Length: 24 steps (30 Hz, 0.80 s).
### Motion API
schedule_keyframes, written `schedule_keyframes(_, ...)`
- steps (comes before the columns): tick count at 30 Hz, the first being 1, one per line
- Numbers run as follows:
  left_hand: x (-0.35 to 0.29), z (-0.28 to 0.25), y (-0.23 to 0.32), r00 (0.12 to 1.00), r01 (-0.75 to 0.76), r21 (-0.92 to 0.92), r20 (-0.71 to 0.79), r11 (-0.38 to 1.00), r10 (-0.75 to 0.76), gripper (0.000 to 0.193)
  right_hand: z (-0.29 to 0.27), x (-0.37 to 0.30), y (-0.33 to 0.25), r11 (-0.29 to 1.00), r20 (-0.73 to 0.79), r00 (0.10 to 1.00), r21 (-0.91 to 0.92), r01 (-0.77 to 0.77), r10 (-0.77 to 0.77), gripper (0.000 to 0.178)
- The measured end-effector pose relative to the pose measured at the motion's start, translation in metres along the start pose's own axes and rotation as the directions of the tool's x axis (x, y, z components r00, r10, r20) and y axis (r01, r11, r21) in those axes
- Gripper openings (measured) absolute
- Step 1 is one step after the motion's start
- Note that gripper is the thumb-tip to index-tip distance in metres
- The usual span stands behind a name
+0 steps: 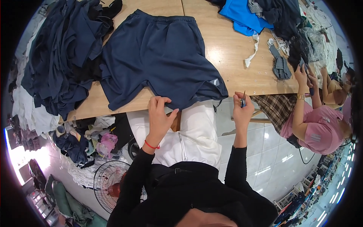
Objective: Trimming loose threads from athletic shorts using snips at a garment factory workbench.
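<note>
Dark navy shorts lie spread on the wooden table, waistband at the far side and leg hems toward me. A small light logo marks the right-hand leg. My left hand is at the hem in the middle, fingers bent against the fabric, thumb spread apart from them. Off the table's front edge, to the right of the shorts, my right hand is closed around small thread snips. Their pointed blades stick up above my fingers, and the handle is mostly hidden in my palm.
A heap of dark garments covers the table's left end. Bright blue fabric, a white strip and a grey piece lie to the right. A co-worker in pink sits at right. A fan stands lower left.
</note>
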<state>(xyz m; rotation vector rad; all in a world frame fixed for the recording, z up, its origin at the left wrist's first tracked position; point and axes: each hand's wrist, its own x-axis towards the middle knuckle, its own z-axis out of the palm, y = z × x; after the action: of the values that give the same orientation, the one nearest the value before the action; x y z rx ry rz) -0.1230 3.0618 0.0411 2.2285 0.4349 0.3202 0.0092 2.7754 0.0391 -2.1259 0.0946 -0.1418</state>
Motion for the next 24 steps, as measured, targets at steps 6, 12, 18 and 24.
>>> schedule_keyframes(6, -0.006, 0.017, -0.002, 0.989, -0.127, -0.031, -0.080, 0.991, 0.124, 0.035, 0.018, -0.008, -0.020, 0.970, 0.086, 0.972, -0.089, 0.227, -0.219, 0.025)
schedule_keyframes(12, 0.005, 0.027, -0.006, 0.964, -0.246, 0.160, -0.066, 0.956, 0.259, 0.033, 0.032, 0.004, -0.004, 0.994, 0.147, 0.986, -0.058, 0.093, -0.084, 0.021)
schedule_keyframes(18, -0.005, -0.002, -0.021, 0.983, 0.183, -0.278, 0.056, 0.943, -0.174, 0.019, 0.013, -0.001, -0.025, 0.086, 0.660, 0.696, 0.705, -0.704, 0.282, 0.008)
schedule_keyframes(24, 0.011, -0.076, -0.049, 0.772, 0.367, -0.805, 0.543, -0.466, -0.330, 0.029, 0.009, 0.003, -0.039, -0.218, 0.892, 0.439, 0.453, -0.864, 0.114, 0.015)
